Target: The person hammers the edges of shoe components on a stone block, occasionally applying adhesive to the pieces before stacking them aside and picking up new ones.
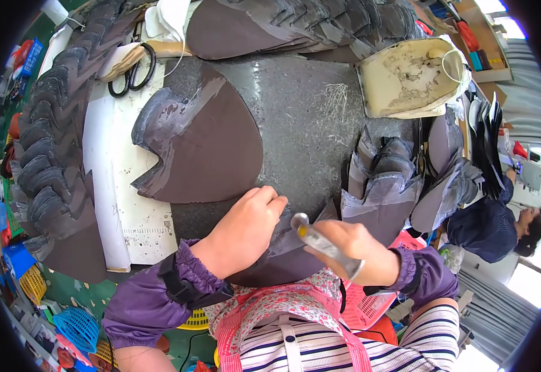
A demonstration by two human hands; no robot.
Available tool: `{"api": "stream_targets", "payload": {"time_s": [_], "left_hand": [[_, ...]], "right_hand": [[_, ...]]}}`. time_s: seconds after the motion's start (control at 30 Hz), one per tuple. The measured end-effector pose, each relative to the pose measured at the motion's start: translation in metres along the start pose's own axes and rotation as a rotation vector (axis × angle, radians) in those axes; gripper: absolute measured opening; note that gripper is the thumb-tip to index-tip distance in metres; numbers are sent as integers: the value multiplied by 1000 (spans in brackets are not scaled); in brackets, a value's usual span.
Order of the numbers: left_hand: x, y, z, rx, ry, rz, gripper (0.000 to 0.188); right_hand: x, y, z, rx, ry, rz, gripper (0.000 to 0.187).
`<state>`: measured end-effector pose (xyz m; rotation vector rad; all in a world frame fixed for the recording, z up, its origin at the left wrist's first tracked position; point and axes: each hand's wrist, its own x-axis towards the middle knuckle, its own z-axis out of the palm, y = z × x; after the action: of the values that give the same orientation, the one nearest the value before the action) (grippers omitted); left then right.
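Hands (247, 230) — two, with one metal tool (327, 244)

no readable words, ruler-like tick marks (147, 231) and a small dark printed square (167, 224), white board (139, 211)

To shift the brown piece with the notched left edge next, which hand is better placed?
Probably the left hand: it is close to the lower edge of the brown piece, with no tool visible in it. The right hand is farther off and holds a metal tool.
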<state>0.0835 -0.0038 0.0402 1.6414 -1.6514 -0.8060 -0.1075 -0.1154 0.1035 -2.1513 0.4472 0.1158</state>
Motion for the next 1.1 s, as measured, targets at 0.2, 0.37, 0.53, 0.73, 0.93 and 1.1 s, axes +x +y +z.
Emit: {"api": "stream_targets", "payload": {"time_s": [0.2, 0.37, 0.53, 0.73, 0.93, 1.1], "left_hand": [[12, -3, -5, 54, -135, -23, 24], [13, -12, -13, 154, -149, 183, 20], [16, -21, -21, 310, -174, 366, 20], [18, -22, -24, 415, -223, 473, 23], [15, -24, -19, 263, -117, 356, 23], [4, -24, -13, 155, -23, 244, 23]], "right_hand": [[-7, 7, 10, -33, -5, -29, 29], [-6, 12, 3, -43, 25, -35, 29], [-3, 14, 7, -5, 68, -46, 28], [1, 15, 10, 21, 134, -46, 24], [6, 10, 9, 133, 68, 76, 25], [5, 12, 11, 107, 59, 66, 23]]}}
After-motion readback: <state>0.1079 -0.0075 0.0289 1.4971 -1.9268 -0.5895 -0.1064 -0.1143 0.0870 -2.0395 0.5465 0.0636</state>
